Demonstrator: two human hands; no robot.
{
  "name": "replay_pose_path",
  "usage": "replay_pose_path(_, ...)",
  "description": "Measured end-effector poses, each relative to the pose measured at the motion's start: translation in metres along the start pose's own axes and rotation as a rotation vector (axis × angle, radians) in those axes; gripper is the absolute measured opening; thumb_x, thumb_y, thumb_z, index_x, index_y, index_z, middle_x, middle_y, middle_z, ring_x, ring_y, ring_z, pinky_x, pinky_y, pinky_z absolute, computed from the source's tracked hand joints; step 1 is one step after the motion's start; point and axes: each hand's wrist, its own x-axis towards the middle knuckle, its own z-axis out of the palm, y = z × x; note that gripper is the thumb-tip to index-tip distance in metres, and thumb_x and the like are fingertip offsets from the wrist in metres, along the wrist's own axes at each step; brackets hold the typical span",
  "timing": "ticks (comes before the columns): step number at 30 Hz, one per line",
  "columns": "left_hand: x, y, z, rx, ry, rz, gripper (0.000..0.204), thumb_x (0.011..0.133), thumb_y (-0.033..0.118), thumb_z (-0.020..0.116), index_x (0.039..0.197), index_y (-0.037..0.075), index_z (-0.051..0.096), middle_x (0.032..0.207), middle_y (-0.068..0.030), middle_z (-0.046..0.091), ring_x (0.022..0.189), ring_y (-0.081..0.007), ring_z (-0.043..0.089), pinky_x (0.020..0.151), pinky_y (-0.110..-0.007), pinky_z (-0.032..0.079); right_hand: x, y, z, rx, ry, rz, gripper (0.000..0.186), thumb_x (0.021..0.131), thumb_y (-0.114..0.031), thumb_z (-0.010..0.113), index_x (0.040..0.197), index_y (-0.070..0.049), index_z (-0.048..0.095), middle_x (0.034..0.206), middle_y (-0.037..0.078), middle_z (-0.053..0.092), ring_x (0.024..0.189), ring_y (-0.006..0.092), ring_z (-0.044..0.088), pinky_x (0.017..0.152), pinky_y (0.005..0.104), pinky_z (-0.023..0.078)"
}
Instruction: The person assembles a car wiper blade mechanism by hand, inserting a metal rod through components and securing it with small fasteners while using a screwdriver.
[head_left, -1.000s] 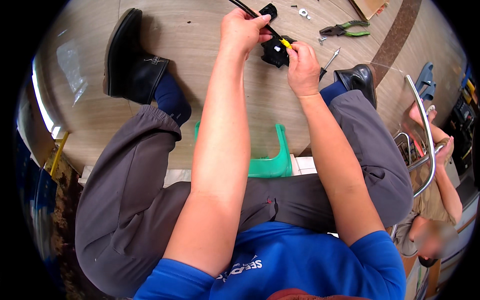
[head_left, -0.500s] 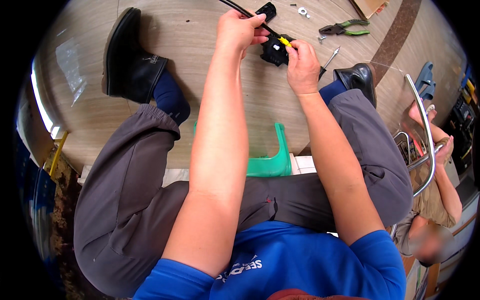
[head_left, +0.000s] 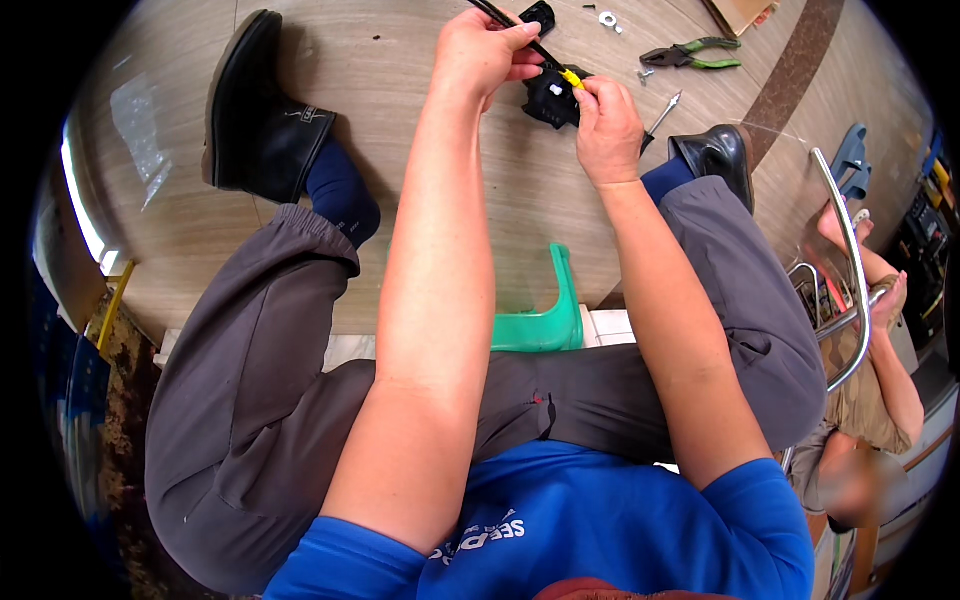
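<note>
A black cable [head_left: 512,27] runs down from the top edge between my hands, with a yellow sleeve [head_left: 571,79] near its lower end. My left hand [head_left: 484,55] pinches the cable higher up, thumb against fingers. At the yellow sleeve, my right hand [head_left: 608,128] has its thumb and fingertips closed on the cable's end; the tip itself is hidden in the fingers. Just below the cable, a black plastic housing [head_left: 550,97] with a small white part lies on the floor. A smaller black piece [head_left: 538,17] rests beyond it, partly behind my left hand.
Green-handled pliers [head_left: 690,54] lie at far right, near washers [head_left: 609,20] and small screws [head_left: 645,75]. A screwdriver [head_left: 662,118] sits beside my right boot [head_left: 715,165]. Between my legs stands a green stool [head_left: 545,328]. Another person [head_left: 870,400] sits at right behind a metal tube frame [head_left: 848,255].
The cable has shifted slightly right between my hands, and its upper part is a little steeper. Both hands keep their grip. The housing and tools lie as before.
</note>
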Motion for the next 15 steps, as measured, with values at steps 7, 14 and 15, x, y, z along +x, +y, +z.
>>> replay_pose_path(7, 0.001, 0.0, -0.001, -0.023, -0.015, 0.021, 0.014, 0.086, 0.006, 0.066, 0.096, -0.001, 0.061, 0.079, -0.0118, 0.065, 0.06, -0.0195, 0.064, 0.051, -0.028, 0.056, 0.001, 0.0, 0.002, 0.042, 0.0, 0.037, 0.01, 0.083, -0.007, 0.065, 0.09, -0.003, 0.059, 0.091, 0.014, 0.063, 0.084, 0.0338, 0.062, 0.074, 0.0401, 0.05)
replay_pose_path(14, 0.001, 0.002, -0.009, 0.037, -0.025, 0.02, 0.012, 0.089, 0.005, 0.064, 0.092, -0.004, 0.057, 0.088, -0.0147, 0.066, 0.075, -0.0237, 0.068, 0.063, -0.032, 0.062, 0.003, 0.001, 0.002, 0.081, 0.023, 0.051, 0.01, 0.083, -0.008, 0.066, 0.09, -0.003, 0.061, 0.089, 0.014, 0.063, 0.079, 0.0325, 0.062, 0.07, 0.039, 0.05)
replay_pose_path(15, 0.002, 0.002, -0.011, 0.042, -0.033, 0.007, 0.012, 0.089, 0.005, 0.063, 0.094, -0.004, 0.056, 0.089, -0.015, 0.066, 0.076, -0.0241, 0.068, 0.064, -0.032, 0.062, 0.003, 0.001, 0.002, 0.094, 0.03, 0.052, 0.01, 0.084, -0.009, 0.066, 0.089, -0.003, 0.061, 0.089, 0.013, 0.063, 0.079, 0.0324, 0.062, 0.069, 0.0388, 0.05)
